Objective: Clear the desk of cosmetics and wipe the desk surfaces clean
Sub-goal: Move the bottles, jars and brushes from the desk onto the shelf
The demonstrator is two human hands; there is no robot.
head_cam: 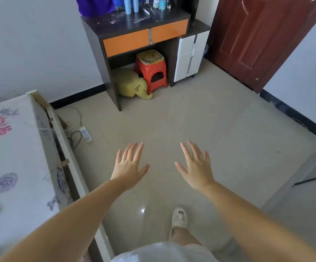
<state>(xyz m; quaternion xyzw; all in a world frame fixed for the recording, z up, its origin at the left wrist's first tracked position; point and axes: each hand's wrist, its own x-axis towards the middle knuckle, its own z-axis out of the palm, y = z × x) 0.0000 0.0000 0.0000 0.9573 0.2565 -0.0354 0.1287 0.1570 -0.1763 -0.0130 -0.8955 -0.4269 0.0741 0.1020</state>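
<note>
Dark glossy desk [134, 21], orange drawer fronts, dusty top; cosmetics [160, 4] — pale blue cylinders, small jars, tubes — clustered at desk's back edge. Red plastic stool [151, 72] under desk. Left hand [128, 165], right hand [196, 167]: fingers spread flat, empty, over tiled floor well short of desk.

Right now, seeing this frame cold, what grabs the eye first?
Two bare, empty hands, left hand and right hand, spread open over the tiled floor in the foreground. Beyond them, the dark desk with orange drawers stands against the far wall, a red stool tucked under it and cosmetics cluttering its top.
</note>
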